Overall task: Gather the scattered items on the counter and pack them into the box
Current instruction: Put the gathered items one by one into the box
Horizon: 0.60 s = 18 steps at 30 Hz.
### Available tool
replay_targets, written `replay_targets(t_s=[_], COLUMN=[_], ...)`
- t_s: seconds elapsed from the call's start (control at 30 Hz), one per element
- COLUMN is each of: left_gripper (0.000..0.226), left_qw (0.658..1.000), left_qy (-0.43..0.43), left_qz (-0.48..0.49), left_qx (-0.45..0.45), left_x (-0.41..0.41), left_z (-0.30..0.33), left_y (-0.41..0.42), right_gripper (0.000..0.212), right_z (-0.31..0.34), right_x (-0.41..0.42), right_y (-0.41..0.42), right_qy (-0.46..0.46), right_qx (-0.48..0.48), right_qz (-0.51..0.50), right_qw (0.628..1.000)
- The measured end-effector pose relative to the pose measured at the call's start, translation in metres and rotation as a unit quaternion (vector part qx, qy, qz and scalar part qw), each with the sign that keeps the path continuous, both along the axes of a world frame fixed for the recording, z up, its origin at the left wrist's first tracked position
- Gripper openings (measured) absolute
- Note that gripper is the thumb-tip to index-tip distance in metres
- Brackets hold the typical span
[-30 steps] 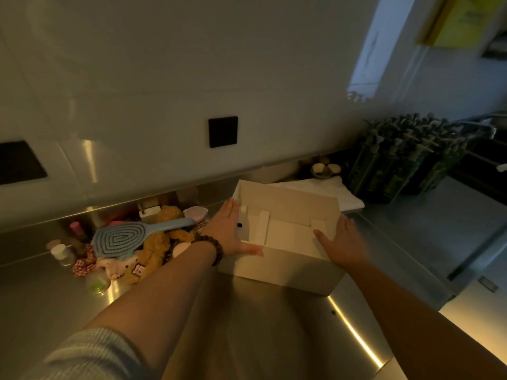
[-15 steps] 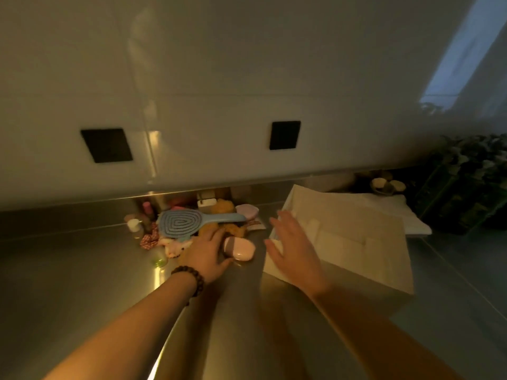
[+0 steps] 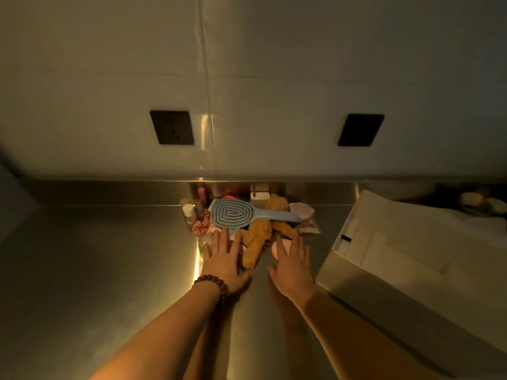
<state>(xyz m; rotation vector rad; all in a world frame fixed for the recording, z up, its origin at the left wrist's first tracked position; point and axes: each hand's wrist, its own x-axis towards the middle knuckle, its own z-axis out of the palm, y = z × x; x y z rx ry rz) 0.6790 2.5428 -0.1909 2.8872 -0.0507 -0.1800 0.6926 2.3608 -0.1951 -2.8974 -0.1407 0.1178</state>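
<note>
A heap of small items lies on the steel counter [image 3: 96, 270] against the back wall: a light blue hairbrush [image 3: 238, 215] on top, a fuzzy yellow plush [image 3: 258, 239], a red checked scrunchie [image 3: 200, 226], a pink case [image 3: 278, 246], a pink dish [image 3: 301, 211] and small bottles [image 3: 189, 211]. My left hand [image 3: 225, 259] lies flat with fingers apart at the heap's near left side. My right hand [image 3: 292, 261] is spread at the near right side, partly over the pink case. Neither holds anything. The open white box [image 3: 397, 259] stands to the right.
Two black wall sockets [image 3: 172, 127] [image 3: 360, 130] sit on the pale wall above. A white cloth or lid [image 3: 466, 220] lies behind the box, with small round containers [image 3: 477, 201] in the dark far right corner.
Both hands left the box and moved left to the heap. My view swung left, so the box now sits at the right. The right hand has come down beside the pink case.
</note>
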Motion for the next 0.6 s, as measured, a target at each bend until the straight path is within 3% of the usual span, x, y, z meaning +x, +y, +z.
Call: replay_targets(t_s=[0.2, 0.6], left_gripper=[0.103, 0.092], left_qw=[1.0, 0.999], left_qy=[-0.005, -0.021], left_qz=[0.009, -0.023], left_qx=[0.009, 0.019], left_x=[0.0, -0.051], left_z=[-0.015, -0.016], left_y=[-0.001, 0.004], right_gripper=[0.065, 0.064], right_z=[-0.009, -0.011], right_x=[-0.001, -0.038], right_y=[-0.003, 0.004], right_qy=[-0.026, -0.041], right_qx=[-0.033, -0.033], right_qz=[0.003, 0.016], right_qw=[0.999, 0.998])
